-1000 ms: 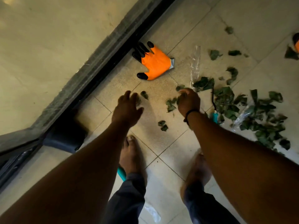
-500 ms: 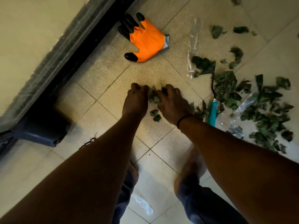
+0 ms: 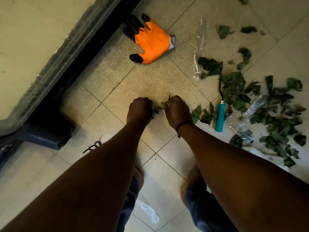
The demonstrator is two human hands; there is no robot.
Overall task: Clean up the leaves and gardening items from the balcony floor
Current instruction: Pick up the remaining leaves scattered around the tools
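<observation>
Gathering step: left hand (image 3: 139, 110) and right hand (image 3: 178, 111) fisted on a leaf clump (image 3: 158, 108) between them, on the floor (image 3: 117, 91). More leaves (image 3: 267, 111) and trowel (image 3: 220, 118) at three o'clock, glove (image 3: 150, 42) at twelve. Next, probably: lift clump, then sweep right.

Beige tiled floor (image 3: 153, 81), orange glove (image 3: 153, 42) by the wall, scattered green leaves (image 3: 274, 114), teal-handled tool (image 3: 220, 117), clear plastic wrap (image 3: 199, 49)

Glove (image 3: 153, 43) is bright orange with black fingertips, leaves (image 3: 274, 114) dark green, tool handle (image 3: 220, 117) teal, floor tiles (image 3: 117, 72) speckled beige with dark grout lines.
</observation>
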